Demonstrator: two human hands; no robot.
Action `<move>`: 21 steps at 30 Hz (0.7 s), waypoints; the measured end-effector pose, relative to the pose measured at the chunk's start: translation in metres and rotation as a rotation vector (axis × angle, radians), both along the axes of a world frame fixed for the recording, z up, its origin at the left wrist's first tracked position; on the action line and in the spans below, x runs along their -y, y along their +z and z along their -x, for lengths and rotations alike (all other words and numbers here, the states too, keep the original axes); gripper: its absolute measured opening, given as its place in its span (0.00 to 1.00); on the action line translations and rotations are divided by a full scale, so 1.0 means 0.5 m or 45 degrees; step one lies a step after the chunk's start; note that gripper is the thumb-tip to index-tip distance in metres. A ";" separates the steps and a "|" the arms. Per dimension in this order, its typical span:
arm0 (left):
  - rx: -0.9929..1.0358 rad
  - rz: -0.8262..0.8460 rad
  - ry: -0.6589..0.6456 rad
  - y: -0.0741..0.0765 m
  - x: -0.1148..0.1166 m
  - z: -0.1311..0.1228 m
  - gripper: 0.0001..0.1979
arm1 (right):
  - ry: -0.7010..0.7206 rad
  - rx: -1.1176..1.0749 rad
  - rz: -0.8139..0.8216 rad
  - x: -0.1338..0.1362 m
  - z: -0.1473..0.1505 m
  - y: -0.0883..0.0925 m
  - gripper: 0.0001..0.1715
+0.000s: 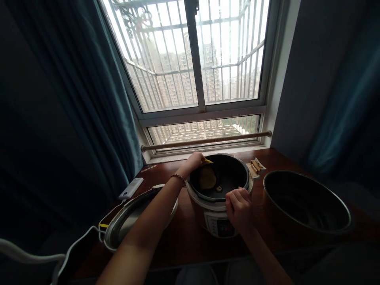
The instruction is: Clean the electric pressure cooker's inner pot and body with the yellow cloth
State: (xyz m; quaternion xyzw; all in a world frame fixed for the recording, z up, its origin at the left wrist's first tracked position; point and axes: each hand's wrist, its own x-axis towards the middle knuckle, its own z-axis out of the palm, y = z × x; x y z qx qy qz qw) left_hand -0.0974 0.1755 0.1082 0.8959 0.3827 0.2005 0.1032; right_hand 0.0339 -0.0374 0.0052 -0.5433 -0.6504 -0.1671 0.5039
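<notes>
An electric pressure cooker point(202, 208) with a white and brown body stands before me, its lid off and its dark inside showing. My left hand point(196, 160) is closed at the cooker's left back rim, on a thin yellow cloth point(208, 161) of which only an edge shows. My right hand point(240, 208) grips the front right rim with curled fingers. Down inside the cooker are a dull yellowish round patch point(207, 177) and a small round metal piece point(219, 189). I cannot make out what the patch is.
Right of the cooker stands a large dark inner pot point(305, 206). An oval lid point(127, 221) lies at left, partly behind my left arm. A white power strip point(130, 188) and white cable point(80, 245) are farther left. A window with a wooden rail point(208, 141) borders the table's back.
</notes>
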 end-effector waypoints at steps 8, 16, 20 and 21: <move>0.149 -0.519 -0.148 0.089 -0.082 -0.078 0.11 | 0.012 0.005 -0.060 -0.003 0.000 0.004 0.08; 0.108 0.035 -0.268 0.121 -0.138 -0.009 0.14 | 0.019 0.001 -0.046 -0.004 -0.003 0.001 0.07; -0.178 0.189 -0.151 0.099 -0.146 0.022 0.12 | 0.015 0.000 -0.053 -0.002 -0.001 0.003 0.08; -0.231 0.211 -0.133 0.088 -0.145 0.020 0.12 | 0.013 0.000 -0.053 -0.002 -0.001 0.004 0.08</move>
